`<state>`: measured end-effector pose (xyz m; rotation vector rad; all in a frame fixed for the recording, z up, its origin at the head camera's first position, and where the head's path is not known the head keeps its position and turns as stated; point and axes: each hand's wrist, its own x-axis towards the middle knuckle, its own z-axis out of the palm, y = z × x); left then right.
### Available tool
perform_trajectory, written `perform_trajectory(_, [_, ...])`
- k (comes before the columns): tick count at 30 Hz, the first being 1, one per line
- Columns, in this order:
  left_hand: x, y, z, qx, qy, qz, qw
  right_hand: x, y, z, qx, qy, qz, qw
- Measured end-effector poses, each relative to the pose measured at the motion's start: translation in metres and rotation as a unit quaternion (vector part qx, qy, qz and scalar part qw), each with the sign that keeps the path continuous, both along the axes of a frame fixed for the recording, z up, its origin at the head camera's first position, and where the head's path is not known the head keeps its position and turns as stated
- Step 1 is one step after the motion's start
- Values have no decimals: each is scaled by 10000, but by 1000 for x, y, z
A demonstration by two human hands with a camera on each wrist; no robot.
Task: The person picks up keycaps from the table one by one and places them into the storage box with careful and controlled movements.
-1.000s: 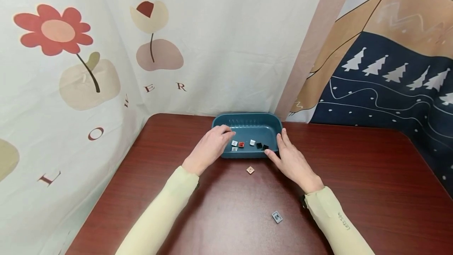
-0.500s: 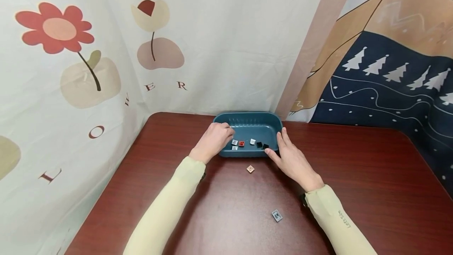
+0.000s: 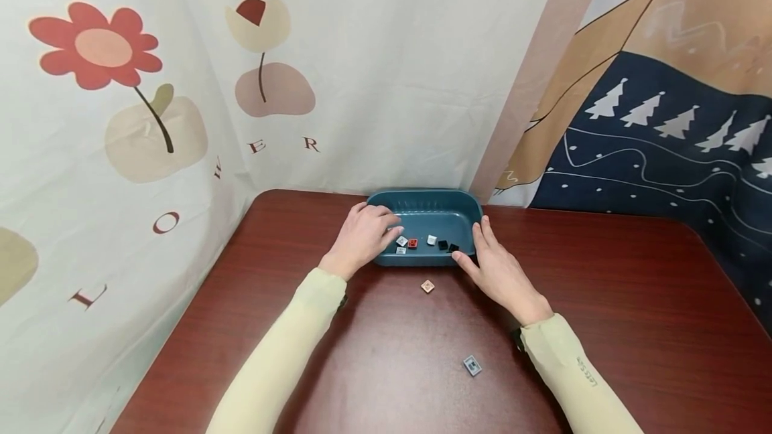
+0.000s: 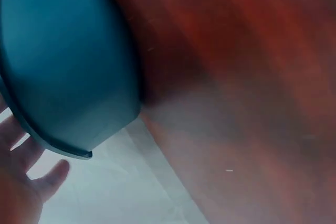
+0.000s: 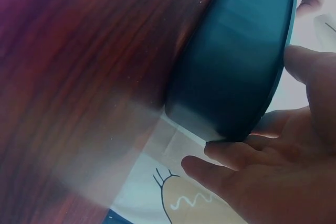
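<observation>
A blue plastic tray (image 3: 422, 260) stands at the far edge of the table with several small square keycaps inside. Near its front wall lie a white keycap (image 3: 431, 240), a red keycap (image 3: 413, 244) and a black keycap (image 3: 443, 245). Over the tray's left end is my left hand (image 3: 364, 236), its fingers spread and its thumb beside the white keycaps; nothing shows between them. My right hand (image 3: 503, 274) rests against the right end, fingers extended along the outside and thumb at the front rim. The right wrist view shows that thumb (image 5: 302, 64) touching the rim.
On the reddish-brown table (image 3: 374, 340), a tan keycap (image 3: 427, 286) lies just in front of the tray. A grey keycap (image 3: 472, 366) is closer to me. Printed curtains (image 3: 392, 86) hang right behind the table's back edge.
My left hand has shifted slightly up and right, and its fingers have spread from a closer curl. My right hand stays against the tray.
</observation>
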<state>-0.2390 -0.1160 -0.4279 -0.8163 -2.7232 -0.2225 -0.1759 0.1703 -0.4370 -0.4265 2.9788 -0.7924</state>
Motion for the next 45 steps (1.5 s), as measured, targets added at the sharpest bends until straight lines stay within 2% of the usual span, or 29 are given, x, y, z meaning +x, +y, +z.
perform_trajectory(4, [10, -7, -5, 352, 302, 12, 9989, 0, -1, 1, -11, 42, -13, 10000])
perform_trajectory(7, [19, -13, -7, 582, 226, 186, 9979, 1, -1, 1, 3, 42, -23, 10000])
perform_trajectory(9, [26, -17, -6, 698, -51, 378, 9968, 1, -1, 1, 13, 37, -22, 10000])
perform_trajectory(11, [30, -20, -7, 740, -471, 603, 9943, 1, 0, 0, 19, 29, -29, 10000])
perform_trajectory(16, [34, -25, -9, 607, -1532, 1072, 9805, 2, 2, -1, 14, -7, -87, 10000])
perform_trajectory(18, [34, -25, -10, 545, -1810, 1165, 9750, 2, 3, -2, 15, -15, -89, 10000])
perform_trajectory(21, [34, -26, -12, 469, -2054, 1224, 9699, 2, 5, -2, 2, -30, -64, 10000])
perform_trajectory(26, [33, -25, -13, 473, -2108, 1243, 9684, 1, 7, -1, 16, -1, -35, 10000])
perform_trajectory(33, [33, -28, -13, 332, -2000, 1300, 9706, -3, 6, 1, 28, 44, 114, 9999])
perform_trajectory(39, [36, -29, -10, 291, -2024, 1276, 9705, -2, 5, 3, 53, 38, 75, 10000])
perform_trajectory(42, [36, -31, -11, 323, -2044, 1235, 9705, 0, 3, 5, 99, 185, 70, 9998])
perform_trajectory(45, [35, -32, -12, 322, -2061, 1222, 9703, 6, -2, 9, -17, 574, 146, 9982])
